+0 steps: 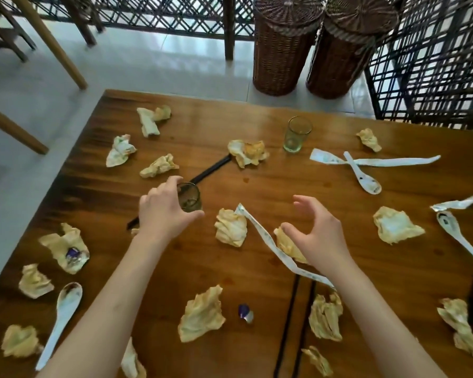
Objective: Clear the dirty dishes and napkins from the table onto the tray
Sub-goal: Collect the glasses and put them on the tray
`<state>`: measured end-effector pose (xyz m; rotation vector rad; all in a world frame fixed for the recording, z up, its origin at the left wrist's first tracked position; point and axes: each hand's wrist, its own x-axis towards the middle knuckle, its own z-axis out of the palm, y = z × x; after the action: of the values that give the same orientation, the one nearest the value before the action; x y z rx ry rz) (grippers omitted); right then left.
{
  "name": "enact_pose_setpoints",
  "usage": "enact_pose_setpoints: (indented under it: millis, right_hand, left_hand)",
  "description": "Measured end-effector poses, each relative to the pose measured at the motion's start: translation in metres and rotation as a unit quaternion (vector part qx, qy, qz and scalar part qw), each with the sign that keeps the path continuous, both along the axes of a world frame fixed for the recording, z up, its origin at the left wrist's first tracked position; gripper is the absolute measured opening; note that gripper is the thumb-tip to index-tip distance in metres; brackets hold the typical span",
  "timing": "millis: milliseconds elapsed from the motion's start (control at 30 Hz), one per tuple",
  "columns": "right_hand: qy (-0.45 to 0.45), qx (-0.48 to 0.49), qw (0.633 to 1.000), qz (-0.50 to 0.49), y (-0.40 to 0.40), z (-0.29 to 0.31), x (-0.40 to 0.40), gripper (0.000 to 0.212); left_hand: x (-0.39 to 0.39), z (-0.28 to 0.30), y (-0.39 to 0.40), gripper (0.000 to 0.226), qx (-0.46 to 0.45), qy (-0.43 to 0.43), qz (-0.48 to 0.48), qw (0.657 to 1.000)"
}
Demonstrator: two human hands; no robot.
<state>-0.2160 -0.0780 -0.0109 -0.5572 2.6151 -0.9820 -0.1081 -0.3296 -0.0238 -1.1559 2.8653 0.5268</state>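
Crumpled napkins (202, 315) lie all over the brown desk (257, 192), some close by, next to a white spoon (60, 320). A little farther on, the left hand (161, 211) wraps its fingers around a small glass (190, 197). The right hand (317, 236) is spread wide above a napkin (286, 245) and a long paper strip (268, 241), holding nothing. Far back, a second glass (296, 134) stands alone. Two brown baskets (284, 45) stand behind the desk.

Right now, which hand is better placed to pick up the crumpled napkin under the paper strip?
Right. The right hand hovers open directly over that napkin, while the left hand is busy gripping the small glass.
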Motion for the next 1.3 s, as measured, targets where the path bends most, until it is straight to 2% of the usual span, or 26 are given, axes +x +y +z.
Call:
enact_pose_setpoints:
  millis: [300,400,567,667,767,833,967,1033,1300]
  right_hand:
    - [-0.002,0.005,1.000,-0.008,-0.015,-0.013,-0.015,0.058]
    - [0.023,-0.013,0.999,-0.044,-0.028,-0.016,-0.037,0.061]
    - [0.049,-0.036,0.991,-0.122,-0.057,-0.025,-0.103,0.083]
    - [0.047,-0.032,0.989,-0.133,-0.074,-0.029,-0.143,0.102]
    - [0.034,-0.023,0.990,-0.132,-0.089,-0.034,-0.171,0.107]
    - [0.016,-0.022,0.991,-0.132,-0.095,-0.038,-0.182,0.101]
    - [0.019,-0.031,0.988,-0.148,-0.103,-0.045,-0.185,0.070]
    - [0.028,-0.049,0.986,-0.155,-0.103,-0.043,-0.182,0.062]
    - [0.068,-0.104,0.984,-0.131,-0.065,0.005,-0.141,0.058]
  left_hand:
    - [-0.004,0.007,-0.001,0.066,0.000,0.015,-0.013,1.000]
    - [-0.011,0.022,0.001,0.063,0.001,0.043,-0.024,0.999]
    - [-0.035,0.045,0.013,0.059,0.044,0.099,-0.054,0.993]
    - [-0.049,0.054,0.014,0.060,0.048,0.106,-0.062,0.991]
    - [-0.058,0.060,0.011,0.064,0.041,0.109,-0.061,0.991]
    - [-0.060,0.063,0.008,0.065,0.038,0.110,-0.063,0.991]
    - [-0.060,0.067,0.005,0.067,0.037,0.108,-0.060,0.992]
    - [-0.060,0.069,0.005,0.067,0.035,0.111,-0.057,0.992]
    - [-0.047,0.080,0.026,0.065,0.056,0.110,-0.045,0.991]
